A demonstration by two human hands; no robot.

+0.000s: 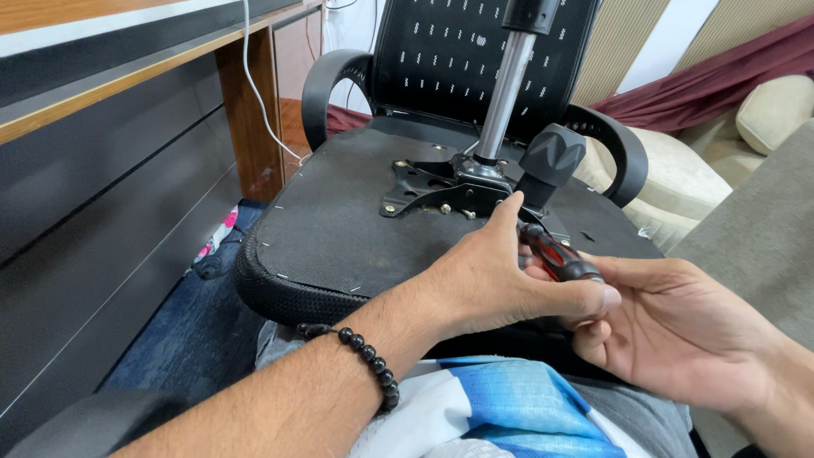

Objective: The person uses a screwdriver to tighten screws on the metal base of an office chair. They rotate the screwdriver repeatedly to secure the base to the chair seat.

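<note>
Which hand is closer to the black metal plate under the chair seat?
Left. The left hand has a finger reaching almost to the metal plate; the right hand sits farther back.

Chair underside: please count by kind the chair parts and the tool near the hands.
Armrests: 2
Gas cylinder: 1
Metal mounting plate: 1
Black knob: 1
Screwdriver, red and black handle: 1
Total: 6

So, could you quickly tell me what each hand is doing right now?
Left hand: closed on the screwdriver handle, thumb over it.
Right hand: open, palm up, fingers touching the handle's end from below.
</note>
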